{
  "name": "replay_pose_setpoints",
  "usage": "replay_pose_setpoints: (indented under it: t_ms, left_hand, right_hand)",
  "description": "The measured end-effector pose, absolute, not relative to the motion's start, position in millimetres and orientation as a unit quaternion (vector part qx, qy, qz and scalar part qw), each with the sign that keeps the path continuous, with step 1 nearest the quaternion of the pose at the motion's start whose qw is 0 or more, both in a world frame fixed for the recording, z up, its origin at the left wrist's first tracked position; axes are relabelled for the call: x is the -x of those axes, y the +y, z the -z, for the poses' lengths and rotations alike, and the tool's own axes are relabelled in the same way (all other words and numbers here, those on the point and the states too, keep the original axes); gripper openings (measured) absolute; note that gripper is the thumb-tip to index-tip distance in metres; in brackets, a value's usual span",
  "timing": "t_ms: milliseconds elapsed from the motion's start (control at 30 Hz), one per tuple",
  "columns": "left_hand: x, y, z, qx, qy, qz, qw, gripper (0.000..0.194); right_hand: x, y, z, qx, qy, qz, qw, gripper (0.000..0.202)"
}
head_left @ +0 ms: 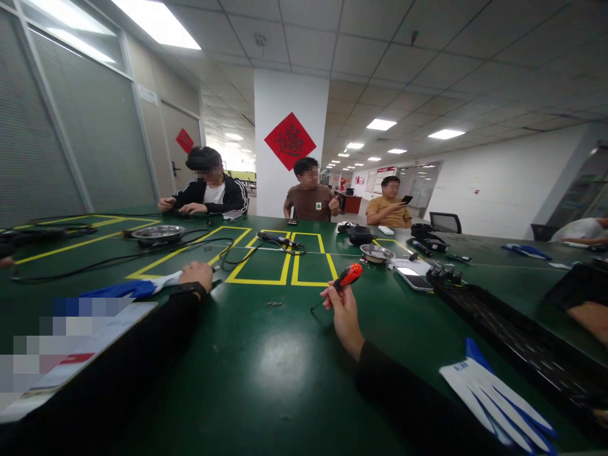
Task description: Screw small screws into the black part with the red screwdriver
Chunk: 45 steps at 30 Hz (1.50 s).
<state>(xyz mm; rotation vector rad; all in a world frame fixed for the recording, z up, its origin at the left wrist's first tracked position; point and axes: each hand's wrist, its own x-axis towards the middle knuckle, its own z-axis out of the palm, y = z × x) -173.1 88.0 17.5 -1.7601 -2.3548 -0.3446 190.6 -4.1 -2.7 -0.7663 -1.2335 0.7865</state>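
Note:
My right hand (346,313) holds a screwdriver (349,277) by its red and black handle, the thin shaft slanting down to the left toward the table. Left of its tip lies a small cluster of screws (274,304). My left hand (197,276) rests low over the table at the left, fingers curled; a small pale tip shows by them, but what they hold is hidden. Beside that wrist lies a blue and white glove (137,288).
Yellow tape rectangles (259,282) mark the green table. A black cabled tool (275,239), metal bowls (377,253) and a phone (413,278) lie farther off. At right are a long black tray (503,342) and white-blue gloves (494,396). Several people sit around the table.

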Motion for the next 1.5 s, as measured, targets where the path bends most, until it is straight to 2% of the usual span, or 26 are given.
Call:
replay_pose_setpoints:
  t_ms: [133,267,567,867,1200,1500]
  left_hand:
    - [187.3,93.1,-26.1,0.629,-0.767,0.081,0.102,0.023]
    - [197.0,99.4,-29.9,0.659,-0.739,0.064,0.125,0.024]
    - [195.9,108.5,-36.9,0.747,-0.641,0.056,0.167,0.020]
    - [185.6,126.1,-40.9,0.819,-0.546,0.061,0.164,0.015]
    - [184.1,131.5,-40.1,0.826,-0.534,0.119,0.134,0.019]
    - [172.6,111.9,-46.2,0.774,-0.570,0.276,0.021,0.021]
  right_hand:
    - [-191.0,-4.6,2.8,0.343,-0.552,-0.347,0.677,0.023]
    - [-190.6,-4.7,2.9,0.346,-0.555,-0.344,0.674,0.024]
    - [-191.6,-3.9,3.0,0.345,-0.553,-0.357,0.669,0.023]
    - [-191.1,-5.3,2.6,0.343,-0.552,-0.357,0.671,0.022]
    - [-191.1,-6.6,0.4,0.345,-0.553,-0.364,0.666,0.021]
    - [-190.5,-5.2,3.2,0.341,-0.550,-0.362,0.670,0.022]
